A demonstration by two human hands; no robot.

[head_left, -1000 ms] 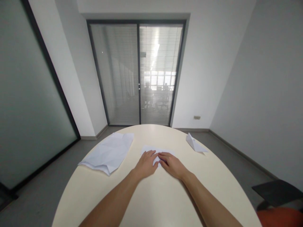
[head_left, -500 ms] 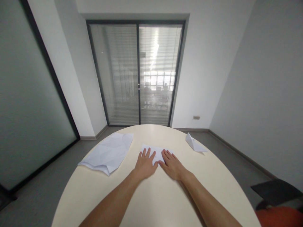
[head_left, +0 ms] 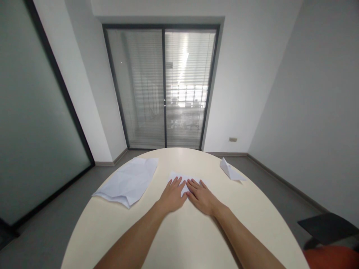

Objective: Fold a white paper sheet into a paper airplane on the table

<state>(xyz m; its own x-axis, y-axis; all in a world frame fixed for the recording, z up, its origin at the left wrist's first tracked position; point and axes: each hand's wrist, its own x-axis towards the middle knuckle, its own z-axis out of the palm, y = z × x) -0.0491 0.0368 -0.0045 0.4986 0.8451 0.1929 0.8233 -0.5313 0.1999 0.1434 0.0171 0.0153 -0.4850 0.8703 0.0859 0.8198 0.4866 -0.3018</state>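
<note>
A small white sheet of paper [head_left: 182, 176] lies on the round table, partly covered by both hands. My left hand [head_left: 173, 195] rests flat on its left part, fingers stretched out and pointing away from me. On the right part lies my right hand [head_left: 202, 197], palm down, its fingers extended toward the far left. The two hands sit side by side, thumbs close together over the near edge of the paper. How the paper is folded under them is hidden.
Creased white sheets [head_left: 130, 181] lie on the left of the cream table [head_left: 179, 235], reaching its edge. A folded paper piece [head_left: 231, 172] stands near the right edge. A chair [head_left: 328, 231] with an orange seat is at the lower right.
My right hand's fingers have shifted left, nearer to my left hand. The left fingers have drawn closer together and slightly toward me. The other papers have not moved.
</note>
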